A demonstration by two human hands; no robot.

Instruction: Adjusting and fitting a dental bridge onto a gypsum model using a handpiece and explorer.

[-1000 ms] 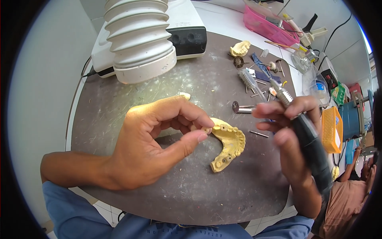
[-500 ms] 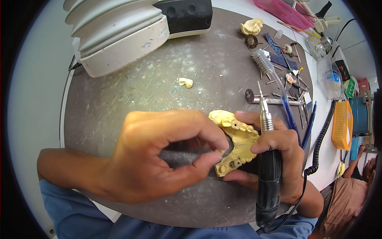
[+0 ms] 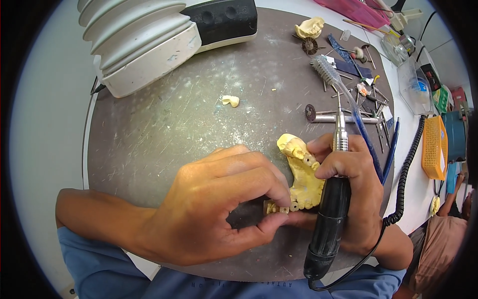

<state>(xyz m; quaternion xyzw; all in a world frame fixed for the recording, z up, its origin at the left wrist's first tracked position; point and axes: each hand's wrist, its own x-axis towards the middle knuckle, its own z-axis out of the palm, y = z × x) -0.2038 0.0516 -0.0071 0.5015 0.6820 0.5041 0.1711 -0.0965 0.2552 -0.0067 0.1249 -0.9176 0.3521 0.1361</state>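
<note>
My right hand [image 3: 356,174] grips a yellow dental model [image 3: 303,182], a tooth arch of plaster. The same hand also holds a black micromotor handpiece [image 3: 328,226], its silver nose and thin bur pointing away from me. My left hand [image 3: 224,204] reaches in from the left, with its thumb and forefinger closed on a small tooth crown [image 3: 284,211] at the model's near side. The fingertips partly cover that crown. Some teeth on the model show small dark holes. A pale loose crown piece [image 3: 230,101] lies farther away on the grey work mat [image 3: 159,124].
A white bellows-like hose [image 3: 137,35] with a black-topped unit [image 3: 221,20] stands at far left. Burs, a toothbrush [image 3: 356,117], a cutting disc [image 3: 310,113] and another plaster piece [image 3: 309,28] lie right. A coiled cord [image 3: 408,169] runs beside an orange basket [image 3: 434,148].
My left fingers have brought the small crown down onto the model's near side. The model has turned and tilted in my right hand, and the handpiece leans more.
</note>
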